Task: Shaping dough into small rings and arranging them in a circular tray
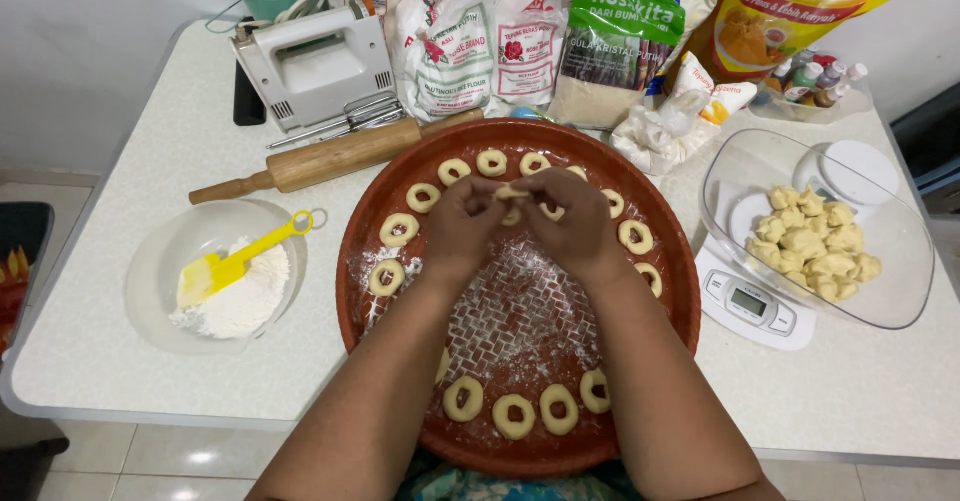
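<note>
My left hand (462, 223) and right hand (572, 223) meet over the middle of the round red tray (680, 291), fingers pinched together on a small piece of dough (512, 193) held between them. Dough rings (515, 416) line the tray's rim around my hands, leaving the floured centre beneath my wrists open. A bowl of flour (150, 291) sits well left.
</note>
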